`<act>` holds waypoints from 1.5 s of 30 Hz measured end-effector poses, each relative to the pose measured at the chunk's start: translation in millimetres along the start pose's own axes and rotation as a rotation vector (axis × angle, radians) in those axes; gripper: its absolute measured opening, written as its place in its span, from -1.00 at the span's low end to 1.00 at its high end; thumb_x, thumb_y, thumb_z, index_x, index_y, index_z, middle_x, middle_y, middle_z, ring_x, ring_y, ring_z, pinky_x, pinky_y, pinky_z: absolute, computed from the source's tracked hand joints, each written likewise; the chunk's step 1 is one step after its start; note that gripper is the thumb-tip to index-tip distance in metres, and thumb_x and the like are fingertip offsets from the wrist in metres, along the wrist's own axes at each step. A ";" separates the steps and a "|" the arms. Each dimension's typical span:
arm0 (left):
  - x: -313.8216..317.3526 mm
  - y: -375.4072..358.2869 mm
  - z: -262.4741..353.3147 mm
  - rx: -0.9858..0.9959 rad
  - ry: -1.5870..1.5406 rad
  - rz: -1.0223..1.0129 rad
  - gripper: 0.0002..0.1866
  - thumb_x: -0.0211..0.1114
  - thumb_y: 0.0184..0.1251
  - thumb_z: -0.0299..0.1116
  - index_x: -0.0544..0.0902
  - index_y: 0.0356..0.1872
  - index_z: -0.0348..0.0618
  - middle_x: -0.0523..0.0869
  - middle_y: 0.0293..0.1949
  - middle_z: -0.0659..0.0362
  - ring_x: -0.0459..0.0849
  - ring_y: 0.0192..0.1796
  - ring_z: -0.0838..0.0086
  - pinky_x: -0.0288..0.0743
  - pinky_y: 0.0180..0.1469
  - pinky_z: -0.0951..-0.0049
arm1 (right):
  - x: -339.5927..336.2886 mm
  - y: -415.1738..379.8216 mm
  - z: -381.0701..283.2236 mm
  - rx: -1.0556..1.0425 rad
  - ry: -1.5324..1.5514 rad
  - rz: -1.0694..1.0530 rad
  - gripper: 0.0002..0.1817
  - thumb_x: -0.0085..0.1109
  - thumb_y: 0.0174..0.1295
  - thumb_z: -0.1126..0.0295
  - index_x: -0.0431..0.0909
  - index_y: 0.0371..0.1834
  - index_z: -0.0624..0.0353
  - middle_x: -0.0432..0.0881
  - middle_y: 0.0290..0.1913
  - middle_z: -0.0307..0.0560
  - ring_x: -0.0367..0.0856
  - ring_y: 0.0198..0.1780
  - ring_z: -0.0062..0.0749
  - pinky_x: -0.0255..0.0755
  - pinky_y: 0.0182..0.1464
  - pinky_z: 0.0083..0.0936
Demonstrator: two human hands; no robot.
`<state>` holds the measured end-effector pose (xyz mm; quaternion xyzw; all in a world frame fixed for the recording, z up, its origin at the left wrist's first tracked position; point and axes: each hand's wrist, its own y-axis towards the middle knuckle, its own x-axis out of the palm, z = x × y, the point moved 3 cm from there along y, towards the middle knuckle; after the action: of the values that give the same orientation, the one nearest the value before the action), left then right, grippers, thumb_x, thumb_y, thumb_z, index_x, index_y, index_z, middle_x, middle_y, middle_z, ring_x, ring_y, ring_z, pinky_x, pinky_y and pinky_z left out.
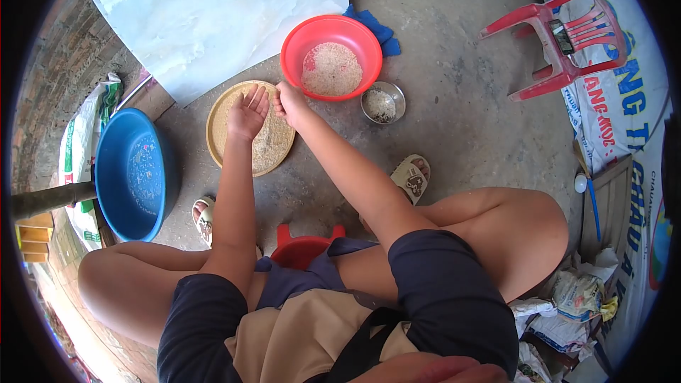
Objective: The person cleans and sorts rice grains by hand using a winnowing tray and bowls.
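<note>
My left hand [248, 112] is palm up over a round woven tray [215, 143], its fingers stretched out and slightly cupped. Any grains on the palm are too small to make out. Beside it, my right hand [289, 103] is closed at the tray's right edge; its fingers hide whatever they hold. Pale rice grains [268, 143] lie heaped on the tray below the hands. Just past my right hand stands a red plastic basin [370, 44] with rice [332, 69] in it. A small metal bowl [397, 108] with pale and dark bits sits right of the basin.
At left stands a blue tub [104, 163] with pale bits on its bottom. A marble-patterned sheet [220, 14] lies ahead, a blue cloth [376, 28] behind the basin. A red plastic chair [546, 35] bearing a phone [561, 37] is at right, near printed sacks [603, 124].
</note>
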<state>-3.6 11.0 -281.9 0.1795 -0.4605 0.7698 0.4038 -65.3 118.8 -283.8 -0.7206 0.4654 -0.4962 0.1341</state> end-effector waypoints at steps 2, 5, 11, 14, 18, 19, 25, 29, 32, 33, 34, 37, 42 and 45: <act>-3.9 2.3 -16.0 -0.070 -0.334 -0.116 -0.53 -0.27 0.46 -0.10 0.42 0.09 -0.25 0.52 0.05 0.04 0.49 0.06 0.30 0.35 0.13 0.30 | 13.9 -12.8 -7.6 -0.384 -0.326 0.012 -0.74 -0.15 0.15 0.32 0.36 -0.65 0.16 0.29 -0.74 -0.27 0.18 -0.77 -0.56 0.10 -0.72 -0.57; -2.3 0.2 -30.2 -0.095 -0.320 -0.266 -0.52 -0.27 0.45 -0.12 0.38 0.13 -0.28 0.47 0.11 0.00 0.47 0.12 0.26 0.30 0.21 0.23 | 30.2 -22.5 -4.9 -0.748 -0.819 0.080 -0.75 -0.07 0.11 0.32 0.45 -0.62 0.23 0.49 -0.64 -0.01 0.43 -0.62 -0.21 0.32 -0.54 -0.32; 9.7 4.3 -28.6 -0.046 -0.386 -0.326 -0.59 -0.23 0.44 -0.17 0.37 0.09 -0.25 0.48 0.04 0.02 0.47 0.06 0.28 0.33 0.15 0.23 | 50.6 -45.9 4.8 -0.955 -1.445 -0.018 -0.78 -0.03 0.08 0.33 0.53 -0.44 0.27 0.59 -0.36 0.14 0.57 -0.26 0.02 0.42 -0.20 -0.13; 6.0 5.9 -26.1 -0.018 -0.318 -0.196 -0.62 -0.25 0.44 -0.17 0.42 0.00 -0.21 0.54 -0.07 0.05 0.53 -0.05 0.32 0.41 0.04 0.28 | 59.4 -54.1 -7.4 -1.005 -1.413 -0.035 -0.77 -0.01 0.08 0.33 0.53 -0.41 0.29 0.60 -0.39 0.13 0.57 -0.27 0.02 0.42 -0.19 -0.13; -13.7 16.7 -17.6 0.011 -0.245 -0.065 -0.63 -0.26 0.44 -0.18 0.48 -0.09 -0.16 0.60 -0.19 0.08 0.59 -0.17 0.37 0.50 -0.07 0.34 | 62.3 -60.1 -25.2 -0.946 -1.205 0.015 -0.76 -0.02 0.10 0.33 0.52 -0.39 0.31 0.61 -0.42 0.13 0.59 -0.30 -0.03 0.43 -0.24 -0.18; -33.8 31.8 -15.5 -0.032 -0.347 -0.174 -0.70 -0.23 0.43 -0.20 0.44 -0.28 -0.11 0.51 -0.42 0.18 0.47 -0.41 0.48 0.41 -0.34 0.47 | 58.1 -58.0 -26.5 -0.839 -1.002 0.037 -0.76 -0.03 0.11 0.33 0.52 -0.39 0.33 0.61 -0.44 0.12 0.60 -0.33 -0.07 0.43 -0.28 -0.21; 29.5 -9.3 14.3 0.064 0.063 0.024 -0.62 -0.04 0.36 -0.19 0.22 -0.69 0.04 0.13 -0.78 0.37 0.04 -0.77 0.66 -0.11 -0.76 0.62 | 30.0 -23.5 -9.1 -0.283 -0.529 0.048 -0.69 -0.15 0.25 0.24 0.44 -0.20 0.28 0.51 -0.27 -0.05 0.52 -0.34 -0.37 0.43 -0.34 -0.48; 70.0 -35.5 20.9 0.268 0.591 0.194 -0.61 0.06 0.30 -0.13 0.36 -0.70 -0.06 0.29 -0.76 0.32 0.21 -0.76 0.61 0.03 -0.75 0.55 | 30.4 -18.2 8.2 0.007 -0.259 -0.028 -0.62 -0.32 0.30 0.07 0.37 -0.12 0.09 0.52 -0.43 -0.21 0.52 -0.37 -0.44 0.47 -0.26 -0.37; 68.7 -19.9 20.3 0.553 1.213 0.168 -0.58 0.06 0.30 -0.10 0.50 -0.60 -0.26 0.46 -0.69 0.22 0.39 -0.70 0.52 0.27 -0.65 0.47 | 36.9 -21.7 10.2 0.072 -0.073 -0.173 -0.64 -0.35 0.32 0.06 0.42 -0.18 0.02 0.54 -0.42 -0.22 0.52 -0.39 -0.50 0.45 -0.22 -0.39; 65.1 -15.4 18.3 0.551 1.332 0.164 -0.56 0.05 0.30 -0.11 0.56 -0.45 -0.38 0.58 -0.59 0.04 0.55 -0.57 0.33 0.42 -0.44 0.38 | 36.5 -23.6 10.3 0.089 0.021 -0.142 -0.68 -0.31 0.33 0.09 0.43 -0.26 -0.02 0.55 -0.44 -0.25 0.52 -0.41 -0.56 0.45 -0.27 -0.45; 67.2 -17.6 17.3 0.551 1.332 0.164 -0.56 0.05 0.30 -0.11 0.56 -0.45 -0.38 0.58 -0.59 0.04 0.55 -0.57 0.33 0.42 -0.44 0.38 | 25.0 -12.1 13.0 0.089 0.021 -0.142 -0.68 -0.31 0.33 0.09 0.43 -0.26 -0.02 0.55 -0.44 -0.25 0.52 -0.41 -0.56 0.45 -0.27 -0.45; 76.8 -23.4 14.7 0.662 1.536 0.097 -0.60 0.05 0.29 -0.12 0.57 -0.37 -0.35 0.61 -0.50 -0.10 0.60 -0.44 0.19 0.43 -0.32 0.32 | 20.4 2.5 13.9 0.147 0.337 -0.695 -0.72 -0.28 0.32 0.17 0.44 -0.36 -0.02 0.54 -0.49 -0.28 0.51 -0.46 -0.61 0.42 -0.36 -0.56; 84.8 -29.5 17.3 0.550 1.720 0.016 -0.68 0.06 0.26 -0.19 0.56 -0.27 -0.31 0.63 -0.39 -0.12 0.62 -0.36 0.16 0.44 -0.24 0.31 | 28.4 -17.6 -4.4 0.012 0.338 -0.088 -0.77 -0.27 0.27 0.31 0.43 -0.44 -0.03 0.50 -0.51 -0.30 0.48 -0.49 -0.59 0.45 -0.36 -0.58; 94.2 -38.1 23.6 0.455 1.679 -0.053 -0.71 0.06 0.26 -0.24 0.58 -0.27 -0.29 0.65 -0.36 -0.06 0.63 -0.32 0.27 0.45 -0.21 0.37 | 16.7 -4.6 -2.5 -0.007 0.310 -0.094 -0.76 -0.29 0.26 0.34 0.42 -0.44 0.02 0.52 -0.46 -0.24 0.51 -0.41 -0.53 0.49 -0.28 -0.52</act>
<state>-33.2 43.3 -187.3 -0.3605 0.1590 0.7113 0.5821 -63.7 108.6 -269.7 -0.6568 0.4481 -0.6055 0.0346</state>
